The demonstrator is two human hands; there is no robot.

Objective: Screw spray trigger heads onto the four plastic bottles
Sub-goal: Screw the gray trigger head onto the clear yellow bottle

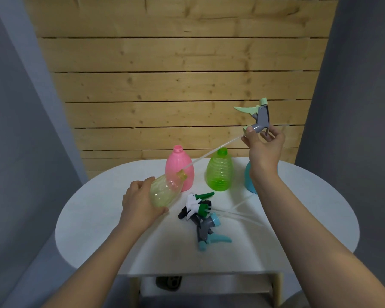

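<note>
The left hand (140, 205) grips the base of a clear yellow bottle (165, 191), held tilted above the white table (298, 218) with its open neck pointing up and to the right. The right hand (262, 147) is raised over the far right of the table and pinches the collar of a grey and pale-green trigger head (259, 117) between thumb and fingers. From that head a thin translucent dip tube (211, 152) slants down to the left, its lower end at the mouth of the yellow bottle.

Three uncapped bottles stand along the far side of the table: a pink bottle (180, 167) at left, just behind the yellow one; a green ribbed bottle (219, 171) in the middle; and a blue bottle (250, 178) at right, largely hidden by the right forearm.

On the table, nearer than the bottles, lie a white and green trigger head (197, 204) and a grey and blue trigger head (209, 230) heaped together over a partly hidden dark one, tubes trailing right. A wooden slat wall (176, 74) stands behind.
</note>
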